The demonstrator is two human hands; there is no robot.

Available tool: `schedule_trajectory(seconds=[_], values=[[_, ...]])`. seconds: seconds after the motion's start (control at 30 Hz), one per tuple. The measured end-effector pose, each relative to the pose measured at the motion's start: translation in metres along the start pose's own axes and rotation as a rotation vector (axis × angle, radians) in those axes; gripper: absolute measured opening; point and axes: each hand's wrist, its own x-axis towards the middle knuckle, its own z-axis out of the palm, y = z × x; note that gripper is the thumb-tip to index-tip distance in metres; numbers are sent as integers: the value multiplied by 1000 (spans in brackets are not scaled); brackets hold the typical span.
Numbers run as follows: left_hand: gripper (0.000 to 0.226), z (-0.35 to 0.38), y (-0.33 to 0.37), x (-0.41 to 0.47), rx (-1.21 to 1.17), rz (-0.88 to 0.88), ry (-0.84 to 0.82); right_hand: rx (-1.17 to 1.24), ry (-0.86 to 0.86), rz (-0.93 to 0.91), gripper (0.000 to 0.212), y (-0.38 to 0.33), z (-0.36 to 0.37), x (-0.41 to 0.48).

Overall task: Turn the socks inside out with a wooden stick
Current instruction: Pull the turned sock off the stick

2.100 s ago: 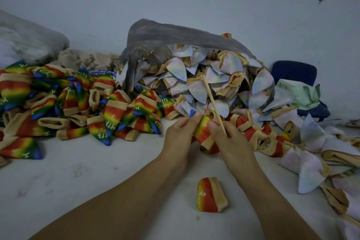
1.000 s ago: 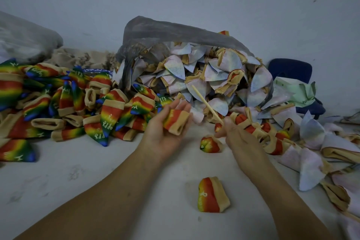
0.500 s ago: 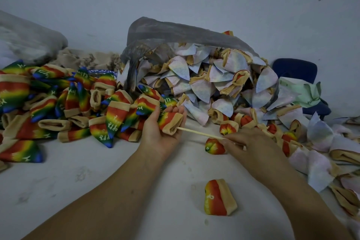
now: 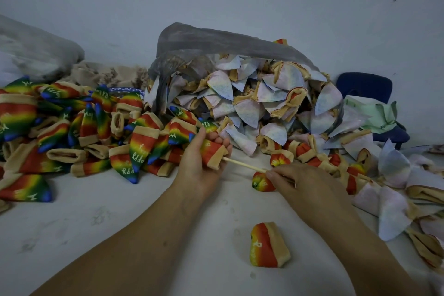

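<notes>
One rainbow sock (image 4: pixel 212 151) is gripped in the left hand (image 4: pixel 195 168); the right hand (image 4: pixel 304 184) pinches the wooden stick (image 4: pixel 242 165), its tip inside the cuff. I judge a hard push may pierce the toe.

A: How far does the stick (image 4: pixel 245 165) reach into the sock (image 4: pixel 212 151)?
B: Cannot tell. Its tip is lost inside it, and its other end lies under the right hand (image 4: pixel 307 182).
A: And the piles?
B: The rainbow heap (image 4: pixel 72 132) runs off the left edge, the pale socks (image 4: pixel 394 214) off the right (the grey bag (image 4: pixel 216 41) covers whatever lies deeper). The white lettering (image 4: pixel 137 160) is mostly too small to read.
</notes>
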Motion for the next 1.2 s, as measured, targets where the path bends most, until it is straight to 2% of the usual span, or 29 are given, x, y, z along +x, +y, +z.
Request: schedule_trajectory(seconds=[0.3,0.43,0.6,0.77,0.93,1.03,1.1,1.2], values=[[32,0,2,1,-13,42,72,-10,-6,13,34,-2,-3,-1],[31,3,-1,-3,27,12,35,16,-28,21,30,-6,-4,-1],[21,12,-22,-14,198,-53,-81,68,-36,40,30,-9,4,3],[39,16,-23,-17,178,-42,-113,146,-178,35,29,-8,13,3],[31,14,-19,-16,137,-30,-100,89,-87,94,24,3,5,4],[31,17,-18,-17,112,-19,-126,48,-77,100,32,6,2,2],[37,20,-19,-19,104,-4,-159,37,-79,78,30,1,5,1],[66,23,-17,-20,172,42,-249,60,-66,94,32,-10,9,2]])
